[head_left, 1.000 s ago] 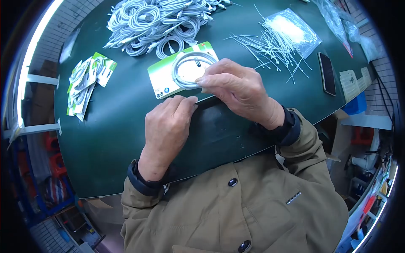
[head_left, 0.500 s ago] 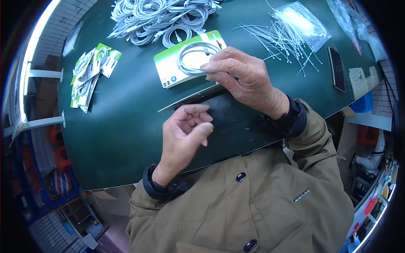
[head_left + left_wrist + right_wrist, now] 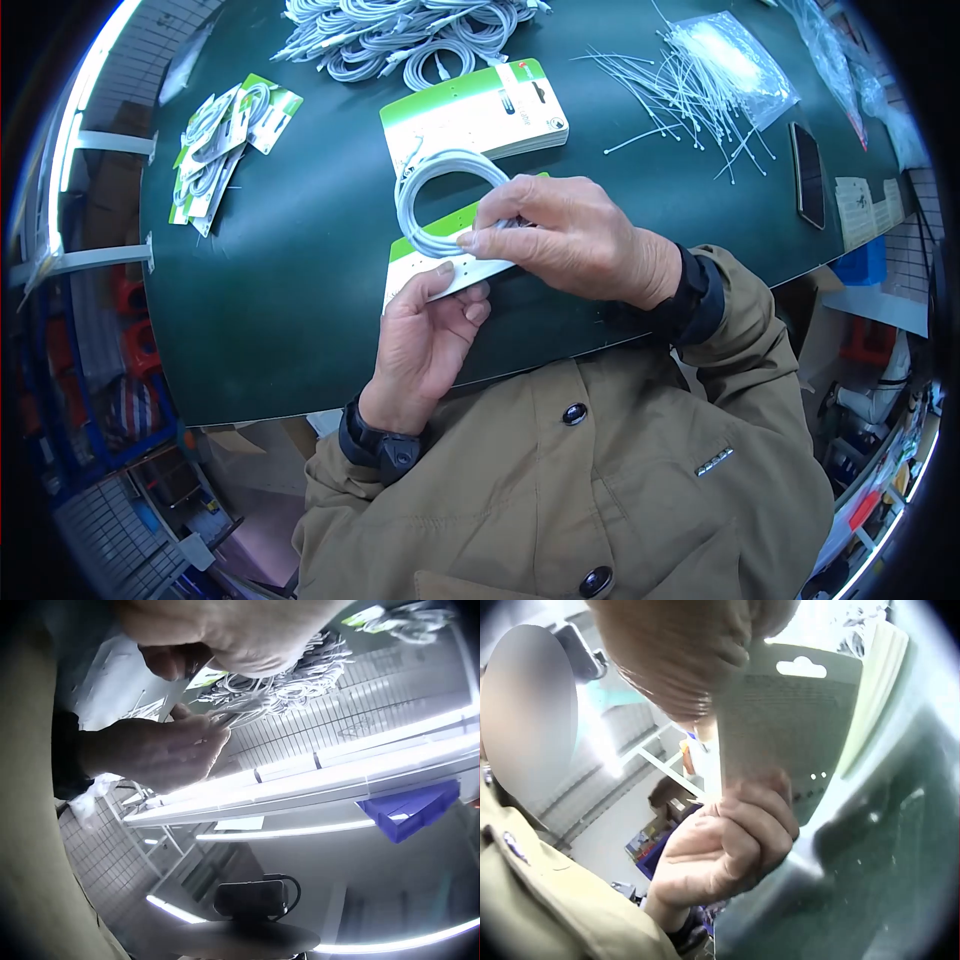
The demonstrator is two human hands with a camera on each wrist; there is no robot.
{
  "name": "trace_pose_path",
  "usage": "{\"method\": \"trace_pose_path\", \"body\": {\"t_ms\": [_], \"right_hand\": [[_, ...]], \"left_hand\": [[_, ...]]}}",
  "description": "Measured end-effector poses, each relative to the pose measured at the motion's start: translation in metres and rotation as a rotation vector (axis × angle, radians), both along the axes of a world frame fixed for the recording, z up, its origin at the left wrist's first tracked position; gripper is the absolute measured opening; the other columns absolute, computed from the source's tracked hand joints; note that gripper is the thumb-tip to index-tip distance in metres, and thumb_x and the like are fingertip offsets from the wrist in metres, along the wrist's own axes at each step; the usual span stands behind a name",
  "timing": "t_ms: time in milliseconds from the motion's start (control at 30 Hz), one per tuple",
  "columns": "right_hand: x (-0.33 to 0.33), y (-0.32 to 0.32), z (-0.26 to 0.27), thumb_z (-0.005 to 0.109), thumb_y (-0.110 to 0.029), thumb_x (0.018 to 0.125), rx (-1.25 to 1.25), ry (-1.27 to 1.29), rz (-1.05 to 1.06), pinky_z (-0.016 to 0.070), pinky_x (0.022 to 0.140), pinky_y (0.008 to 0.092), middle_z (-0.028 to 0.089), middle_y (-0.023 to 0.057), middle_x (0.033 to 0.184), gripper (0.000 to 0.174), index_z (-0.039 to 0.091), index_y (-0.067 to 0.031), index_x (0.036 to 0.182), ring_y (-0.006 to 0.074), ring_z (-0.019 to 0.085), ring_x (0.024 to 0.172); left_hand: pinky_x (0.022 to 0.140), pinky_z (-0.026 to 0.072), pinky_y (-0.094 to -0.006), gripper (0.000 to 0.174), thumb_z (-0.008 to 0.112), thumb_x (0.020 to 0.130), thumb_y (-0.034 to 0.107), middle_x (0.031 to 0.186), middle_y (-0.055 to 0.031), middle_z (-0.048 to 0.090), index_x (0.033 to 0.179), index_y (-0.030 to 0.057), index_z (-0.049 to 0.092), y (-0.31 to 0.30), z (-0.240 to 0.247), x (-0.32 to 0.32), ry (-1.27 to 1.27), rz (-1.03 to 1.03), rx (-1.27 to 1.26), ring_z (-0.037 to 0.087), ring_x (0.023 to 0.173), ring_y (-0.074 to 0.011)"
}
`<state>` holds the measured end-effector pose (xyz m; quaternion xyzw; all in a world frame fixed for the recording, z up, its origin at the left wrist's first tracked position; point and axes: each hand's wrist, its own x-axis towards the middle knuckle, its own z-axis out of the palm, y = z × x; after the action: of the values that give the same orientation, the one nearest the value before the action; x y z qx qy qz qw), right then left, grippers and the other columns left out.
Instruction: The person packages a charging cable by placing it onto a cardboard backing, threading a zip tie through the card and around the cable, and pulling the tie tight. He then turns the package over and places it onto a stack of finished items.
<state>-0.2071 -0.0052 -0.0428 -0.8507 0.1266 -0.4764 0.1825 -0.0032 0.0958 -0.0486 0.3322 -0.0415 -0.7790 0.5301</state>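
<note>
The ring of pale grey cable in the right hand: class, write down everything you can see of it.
The pale grey, round coiled cable is wound in several close turns with an open middle. Its smooth surface looks like plastic. The person's right hand pinches its lower right side between thumb and fingers. It is held up in front of the green-and-white printed card gripped by the left hand; whether coil and card touch is unclear. Its plugs cannot be made out clearly.
</note>
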Motion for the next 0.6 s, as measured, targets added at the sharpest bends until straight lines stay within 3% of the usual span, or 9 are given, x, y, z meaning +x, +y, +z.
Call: {"method": "trace_pose_path", "body": {"t_ms": [167, 300, 400, 533, 600], "right_hand": [[-0.001, -0.002, 0.015, 0.076, -0.005, 0.083, 0.023, 0.038, -0.04, 0.0613, 0.068, 0.0355, 0.07, 0.0032, 0.095, 0.025, 0.075, -0.0109, 0.107, 0.0238, 0.074, 0.083], [-0.005, -0.015, 0.039, 0.077, -0.007, 0.082, 0.001, 0.023, -0.09, 0.0602, 0.068, 0.0349, 0.073, 0.0018, 0.097, 0.023, 0.077, -0.0143, 0.104, 0.0239, 0.074, 0.085], [-0.008, -0.025, 0.056, 0.083, 0.0, 0.08, -0.075, -0.007, -0.087, 0.059, 0.067, 0.0335, 0.073, 0.0096, 0.096, 0.03, 0.078, -0.0082, 0.108, 0.0242, 0.074, 0.083], [-0.01, -0.034, 0.052, 0.078, -0.01, 0.078, -0.099, 0.109, -0.232, 0.058, 0.079, 0.0372, 0.073, -0.0024, 0.097, 0.025, 0.078, -0.0165, 0.102, 0.0236, 0.068, 0.091], [-0.011, -0.041, 0.042, 0.082, -0.012, 0.079, -0.057, 0.089, -0.255, 0.0562, 0.082, 0.0373, 0.074, -0.0032, 0.096, 0.022, 0.081, -0.0152, 0.1, 0.0237, 0.064, 0.091]], "left_hand": [[0.071, 0.0505, -0.034, 0.026, 0.055, 0.104, 0.009, 0.105, -0.0086, 0.068, 0.128, 0.0005, 0.058, 0.004, 0.021, -0.003, -0.153, -0.013, -0.079, 0.062, 0.083, -0.0174], [0.068, 0.0505, -0.0336, 0.035, 0.057, 0.103, 0.011, 0.112, -0.0103, 0.067, 0.136, -0.0004, 0.054, -0.013, 0.039, -0.006, -0.386, -0.049, -0.292, 0.063, 0.085, -0.0179], [0.071, 0.0517, -0.0342, 0.035, 0.056, 0.103, 0.011, 0.111, -0.0099, 0.067, 0.136, -0.0006, 0.055, -0.034, 0.045, -0.01, -0.485, -0.069, -0.415, 0.064, 0.086, -0.018], [0.075, 0.0529, -0.0345, 0.034, 0.057, 0.102, 0.01, 0.111, -0.0101, 0.068, 0.134, -0.0018, 0.058, -0.064, 0.044, -0.014, -0.452, -0.116, -0.51, 0.065, 0.09, -0.0184], [0.077, 0.0532, -0.0343, 0.033, 0.057, 0.102, 0.01, 0.112, -0.0104, 0.069, 0.133, -0.0024, 0.059, -0.076, 0.036, -0.016, -0.446, -0.117, -0.511, 0.066, 0.091, -0.0186]]}}
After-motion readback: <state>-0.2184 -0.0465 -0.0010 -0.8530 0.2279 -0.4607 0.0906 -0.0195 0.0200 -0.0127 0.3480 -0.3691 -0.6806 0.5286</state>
